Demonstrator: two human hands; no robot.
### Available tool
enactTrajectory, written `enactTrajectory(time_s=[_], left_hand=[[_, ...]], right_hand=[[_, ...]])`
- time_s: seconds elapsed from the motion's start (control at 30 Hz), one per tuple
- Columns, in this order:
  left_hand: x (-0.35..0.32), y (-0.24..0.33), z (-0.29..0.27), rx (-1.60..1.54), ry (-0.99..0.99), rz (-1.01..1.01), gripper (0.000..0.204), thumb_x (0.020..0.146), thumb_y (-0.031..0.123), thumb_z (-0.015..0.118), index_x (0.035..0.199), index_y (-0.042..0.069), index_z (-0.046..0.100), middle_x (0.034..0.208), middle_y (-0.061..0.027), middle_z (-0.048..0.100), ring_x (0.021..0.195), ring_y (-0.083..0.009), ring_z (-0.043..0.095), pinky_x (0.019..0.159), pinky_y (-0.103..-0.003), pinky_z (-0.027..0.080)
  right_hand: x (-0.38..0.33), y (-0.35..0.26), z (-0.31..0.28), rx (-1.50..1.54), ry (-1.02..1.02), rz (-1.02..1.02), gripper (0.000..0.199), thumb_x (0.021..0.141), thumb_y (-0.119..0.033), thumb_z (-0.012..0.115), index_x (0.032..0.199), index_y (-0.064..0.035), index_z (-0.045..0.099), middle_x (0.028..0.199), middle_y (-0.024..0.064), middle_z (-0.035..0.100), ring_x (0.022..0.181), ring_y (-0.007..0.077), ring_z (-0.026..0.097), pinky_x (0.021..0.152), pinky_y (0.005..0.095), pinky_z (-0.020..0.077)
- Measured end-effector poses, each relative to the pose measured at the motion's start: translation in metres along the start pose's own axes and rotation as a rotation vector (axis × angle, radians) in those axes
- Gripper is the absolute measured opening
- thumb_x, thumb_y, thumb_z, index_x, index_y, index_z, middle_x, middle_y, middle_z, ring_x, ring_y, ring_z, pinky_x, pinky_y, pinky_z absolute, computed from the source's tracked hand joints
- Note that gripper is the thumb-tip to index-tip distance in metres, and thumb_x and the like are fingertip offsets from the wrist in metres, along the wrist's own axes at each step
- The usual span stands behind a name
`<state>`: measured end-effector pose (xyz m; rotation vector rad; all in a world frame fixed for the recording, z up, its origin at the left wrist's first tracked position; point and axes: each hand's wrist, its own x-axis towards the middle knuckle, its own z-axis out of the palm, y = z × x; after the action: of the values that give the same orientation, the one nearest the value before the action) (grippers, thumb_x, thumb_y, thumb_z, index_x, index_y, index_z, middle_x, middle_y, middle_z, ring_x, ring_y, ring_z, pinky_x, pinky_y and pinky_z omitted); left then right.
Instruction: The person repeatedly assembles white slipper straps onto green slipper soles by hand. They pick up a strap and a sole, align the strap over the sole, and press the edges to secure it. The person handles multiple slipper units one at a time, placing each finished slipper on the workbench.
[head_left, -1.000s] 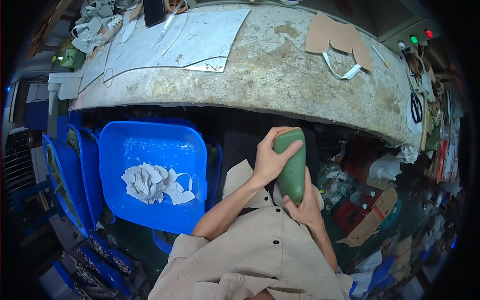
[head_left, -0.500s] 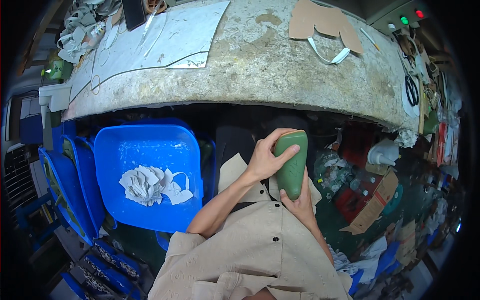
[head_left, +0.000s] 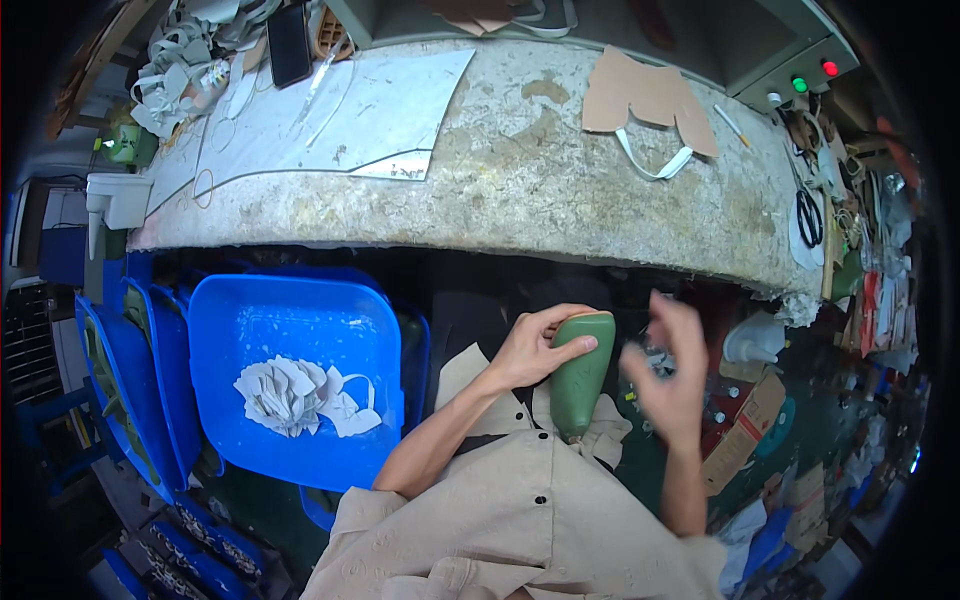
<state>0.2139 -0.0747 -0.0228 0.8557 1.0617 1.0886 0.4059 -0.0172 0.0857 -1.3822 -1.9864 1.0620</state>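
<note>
Head cam: L hand (head_left: pixel 530 352) grips smooth, tapered green form (head_left: pixel 577 385) (glossy, plastic-looking); R hand (head_left: pixel 672 385), blurred, free, fingers apart, at form's 3 o'clock.

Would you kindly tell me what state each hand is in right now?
Left hand: closed on the wider end of the smooth, green, foot-shaped block.
Right hand: open, blurred, apart from the block, nothing visible in it.

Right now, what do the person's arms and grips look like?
The left grip and right grip wear no gloves, though the right one is blurry. Both forearms are bare, with no watch or bracelet that I can see. The sleeves are loose and beige, matching the shirt with its dark buttons.
</note>
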Motion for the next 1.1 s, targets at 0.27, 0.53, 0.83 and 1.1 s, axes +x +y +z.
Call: enactTrajectory(time_s=[0.27,0.53,0.83,1.1], left_hand=[[0.007,0.004,0.004,-0.027,-0.006,0.016,0.039,0.094,0.016,0.075,0.13,0.004,0.067,0.119,-0.008,0.073,0.107,-0.0148,0.068,0.095,-0.033,0.057],[0.0,0.004,0.004,0.143,0.099,0.246,0.039,0.081,0.024,0.078,0.115,0.006,0.073,0.104,-0.0133,0.077,0.097,-0.0265,0.075,0.087,-0.036,0.057],[0.001,0.0,0.008,0.148,0.112,0.258,0.04,0.079,0.025,0.078,0.114,0.006,0.074,0.102,-0.0132,0.077,0.093,-0.0271,0.074,0.085,-0.037,0.057],[0.001,0.0,0.005,0.151,0.117,0.242,0.04,0.079,0.026,0.078,0.113,0.006,0.074,0.101,-0.0134,0.077,0.093,-0.028,0.074,0.084,-0.038,0.057]], right_hand=[[0.322,-0.02,0.074,-0.941,0.385,-0.363,0.068,0.086,-0.05,0.074,0.127,0.002,0.061,0.116,0.0243,0.064,0.114,0.0402,0.059,0.097,0.0543,0.0457],[0.435,0.095,0.001,-0.985,0.064,-0.166,0.068,0.09,-0.026,0.06,0.154,-0.0144,0.038,0.119,0.0305,0.068,0.107,0.0442,0.069,0.087,0.0502,0.0546],[0.453,0.105,-0.003,-1.066,-0.024,-0.319,0.084,0.09,-0.06,0.066,0.155,-0.0124,0.041,0.129,0.0288,0.065,0.123,0.0431,0.061,0.106,0.0468,0.0467],[0.42,0.051,-0.001,-1.048,-0.306,-0.199,0.065,0.083,-0.013,0.063,0.147,-0.012,0.05,0.125,0.0245,0.067,0.117,0.0346,0.066,0.094,0.0439,0.0523]])
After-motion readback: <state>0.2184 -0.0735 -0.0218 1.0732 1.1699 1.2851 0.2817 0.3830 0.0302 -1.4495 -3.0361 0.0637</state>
